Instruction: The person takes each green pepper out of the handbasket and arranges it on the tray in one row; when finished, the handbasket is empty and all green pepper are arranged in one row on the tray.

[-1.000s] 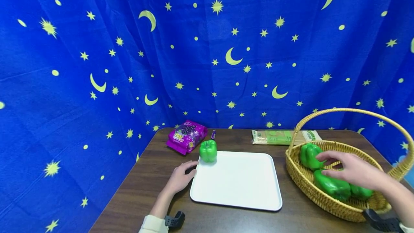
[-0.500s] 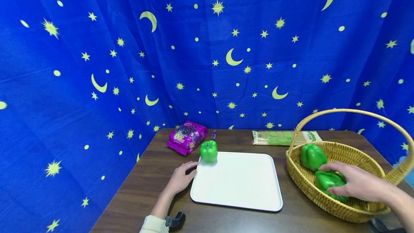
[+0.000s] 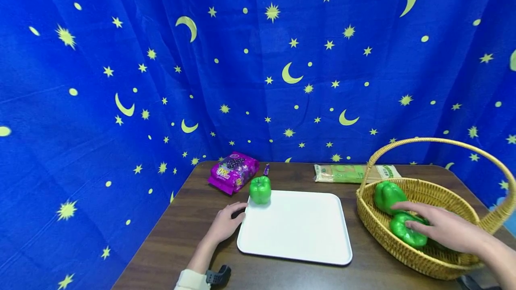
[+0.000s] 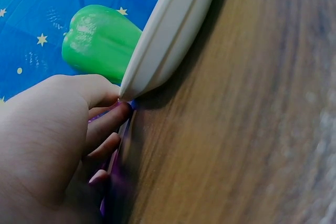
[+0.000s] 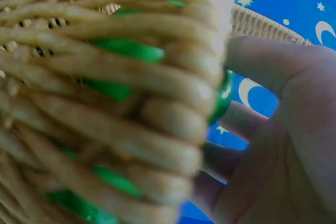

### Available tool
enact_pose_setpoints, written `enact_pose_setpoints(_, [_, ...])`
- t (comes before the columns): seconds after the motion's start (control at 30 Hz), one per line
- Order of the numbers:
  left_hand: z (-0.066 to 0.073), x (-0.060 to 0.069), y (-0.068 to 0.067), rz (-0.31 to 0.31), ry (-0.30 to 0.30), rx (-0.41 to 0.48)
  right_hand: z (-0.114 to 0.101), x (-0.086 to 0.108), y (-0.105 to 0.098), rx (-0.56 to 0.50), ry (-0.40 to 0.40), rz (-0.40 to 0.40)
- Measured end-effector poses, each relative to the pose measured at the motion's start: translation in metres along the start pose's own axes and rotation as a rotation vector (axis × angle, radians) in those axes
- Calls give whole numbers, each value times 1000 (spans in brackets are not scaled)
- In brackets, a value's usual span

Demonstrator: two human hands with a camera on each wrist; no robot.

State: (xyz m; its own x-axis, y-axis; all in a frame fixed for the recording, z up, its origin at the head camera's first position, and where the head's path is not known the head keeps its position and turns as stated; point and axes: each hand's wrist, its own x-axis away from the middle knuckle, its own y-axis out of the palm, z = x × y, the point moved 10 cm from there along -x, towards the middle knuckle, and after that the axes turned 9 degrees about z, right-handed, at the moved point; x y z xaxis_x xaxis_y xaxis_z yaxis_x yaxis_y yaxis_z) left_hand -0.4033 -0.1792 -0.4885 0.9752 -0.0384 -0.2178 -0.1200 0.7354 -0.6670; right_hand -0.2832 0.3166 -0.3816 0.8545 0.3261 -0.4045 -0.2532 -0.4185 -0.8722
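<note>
Right hand [image 3: 446,227] curled round a green pepper [image 3: 405,231], left hand [image 3: 224,223] relaxed against the white tray [image 3: 298,229]

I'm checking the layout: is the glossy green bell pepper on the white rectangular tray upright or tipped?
Upright: in the head view, the green pepper stands on the white tray, stem end up.

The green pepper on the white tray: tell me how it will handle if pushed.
The green pepper may feel slippery, given its glossy skin. Its rounded, lobed sides suggest a wobbling roll if pushed hard. Sitting at a corner of the white tray, it could slip over the low rim.
</note>
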Motion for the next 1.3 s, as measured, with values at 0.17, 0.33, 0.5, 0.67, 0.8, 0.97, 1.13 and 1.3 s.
enact_pose_setpoints(0.17, [-2,0,1,-3,-7,4,-1,1,-2,30,-34,28])
enact_pose_setpoints(0.33, [-2,0,1,-14,-6,3,6,4,2,-101,33,-40])
enact_pose_setpoints(0.5, [-1,0,1,-10,4,4,5,6,1,-42,13,-32])
enact_pose_setpoints(0.67, [-2,0,1,-2,7,3,8,5,6,-71,40,-46])
enact_pose_setpoints(0.8, [0,1,0,1,14,7,14,3,6,-50,104,-37])
enact_pose_setpoints(0.97, [0,0,1,2,17,0,12,3,3,2,107,6])
enact_pose_setpoints(1.13, [-1,0,1,-2,-2,-1,14,2,2,53,131,33])
enact_pose_setpoints(1.3, [0,0,1,-4,-2,-2,15,0,-2,42,124,76])
